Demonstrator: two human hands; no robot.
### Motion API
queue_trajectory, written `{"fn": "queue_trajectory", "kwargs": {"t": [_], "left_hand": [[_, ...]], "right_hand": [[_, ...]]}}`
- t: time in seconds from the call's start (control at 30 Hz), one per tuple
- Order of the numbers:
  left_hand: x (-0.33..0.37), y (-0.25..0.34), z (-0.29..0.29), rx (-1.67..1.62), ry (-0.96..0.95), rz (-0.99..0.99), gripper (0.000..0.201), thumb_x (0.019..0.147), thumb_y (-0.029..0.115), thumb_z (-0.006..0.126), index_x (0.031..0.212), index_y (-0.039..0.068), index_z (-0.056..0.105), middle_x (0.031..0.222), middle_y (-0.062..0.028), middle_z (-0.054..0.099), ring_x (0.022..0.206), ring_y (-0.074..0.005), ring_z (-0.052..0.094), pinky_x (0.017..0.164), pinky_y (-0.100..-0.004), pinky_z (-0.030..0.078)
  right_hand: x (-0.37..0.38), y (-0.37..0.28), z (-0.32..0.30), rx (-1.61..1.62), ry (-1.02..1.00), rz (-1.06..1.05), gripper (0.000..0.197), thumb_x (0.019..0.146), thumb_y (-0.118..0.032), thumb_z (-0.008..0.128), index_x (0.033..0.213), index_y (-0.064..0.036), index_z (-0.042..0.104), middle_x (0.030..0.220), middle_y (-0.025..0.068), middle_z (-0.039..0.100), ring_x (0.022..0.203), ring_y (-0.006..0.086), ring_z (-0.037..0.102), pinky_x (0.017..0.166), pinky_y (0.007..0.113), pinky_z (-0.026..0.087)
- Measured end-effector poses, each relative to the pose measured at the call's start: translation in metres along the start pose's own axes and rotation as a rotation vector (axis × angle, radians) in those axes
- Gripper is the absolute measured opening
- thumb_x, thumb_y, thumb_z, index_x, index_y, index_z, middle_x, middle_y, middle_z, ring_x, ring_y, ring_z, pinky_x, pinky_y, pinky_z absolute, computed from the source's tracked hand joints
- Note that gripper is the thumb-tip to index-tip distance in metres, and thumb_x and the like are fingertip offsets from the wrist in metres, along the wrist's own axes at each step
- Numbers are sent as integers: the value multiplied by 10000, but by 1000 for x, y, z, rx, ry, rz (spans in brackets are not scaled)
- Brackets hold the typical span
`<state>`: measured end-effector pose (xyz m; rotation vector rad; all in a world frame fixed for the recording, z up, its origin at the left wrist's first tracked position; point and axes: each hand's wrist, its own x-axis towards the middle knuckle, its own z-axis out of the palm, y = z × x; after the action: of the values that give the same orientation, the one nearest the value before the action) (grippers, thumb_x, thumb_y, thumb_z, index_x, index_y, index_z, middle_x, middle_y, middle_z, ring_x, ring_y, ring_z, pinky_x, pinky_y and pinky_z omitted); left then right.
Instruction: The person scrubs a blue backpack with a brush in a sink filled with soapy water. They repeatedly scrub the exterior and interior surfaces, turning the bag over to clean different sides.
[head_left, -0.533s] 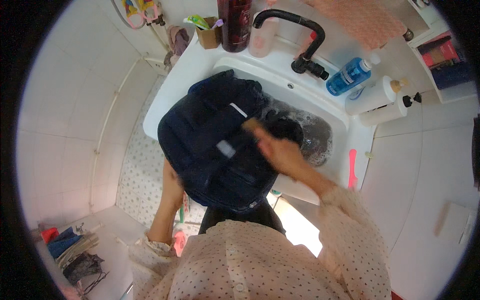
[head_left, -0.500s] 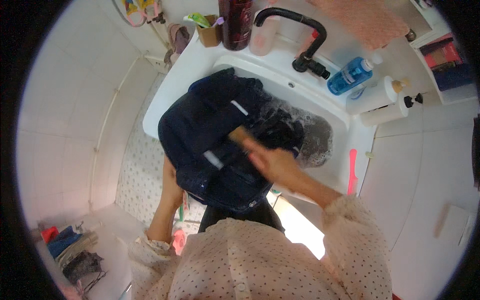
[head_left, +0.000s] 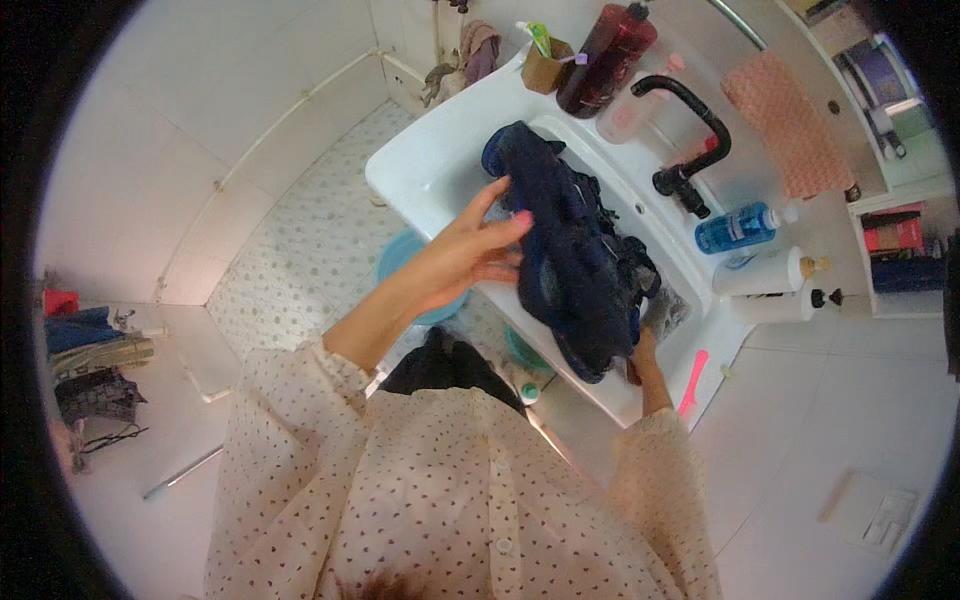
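A wet dark navy backpack (head_left: 570, 250) stands tilted in the white sink (head_left: 420, 170), its near side hanging over the front rim. Loose straps (head_left: 635, 270) bunch along its far side. My left hand (head_left: 475, 245) is open, fingers spread, with the fingertips at the backpack's left side. My right hand (head_left: 645, 362) is at the backpack's lower right end. Its fingers are mostly hidden by the fabric, so what it grips does not show. The wooden brush seen earlier is out of sight.
A black faucet (head_left: 690, 150) arches over the back rim. Along the ledge stand a dark red bottle (head_left: 605, 60), a blue bottle (head_left: 738, 228), white pump bottles (head_left: 765, 272) and a toothbrush cup (head_left: 545, 68). A pink comb (head_left: 692, 382) lies on the right rim. Below is a blue basin (head_left: 400, 255).
The backpack has shifted right and turned up onto its edge. My left hand has come from beneath it and opened beside it. My right hand has left its top for the right end; the brush no longer shows.
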<state>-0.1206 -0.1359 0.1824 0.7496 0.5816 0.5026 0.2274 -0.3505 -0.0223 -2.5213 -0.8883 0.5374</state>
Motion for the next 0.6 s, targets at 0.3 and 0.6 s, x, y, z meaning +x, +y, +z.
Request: {"fn": "queue_trajectory", "kwargs": {"t": [0.3,0.6], "left_hand": [[64,16,49,526,54,323,874,821,359,742,1485,106,234,957,-133,585,774,-251,631,711,-350,537],[154,66,55,1378,184,1315,627,734,524,725,1214,160,551,1160,-141,575,1137,-346,519,943,-473,401]], "right_hand": [[-48,-82,-137,387,-11,42,406,1007,-242,480,1410,-184,491,588,-35,474,415,56,371,384,234,331],[-104,-212,-220,291,305,-367,454,995,-226,519,1437,-147,449,727,-30,555,527,50,428,471,219,374]]}}
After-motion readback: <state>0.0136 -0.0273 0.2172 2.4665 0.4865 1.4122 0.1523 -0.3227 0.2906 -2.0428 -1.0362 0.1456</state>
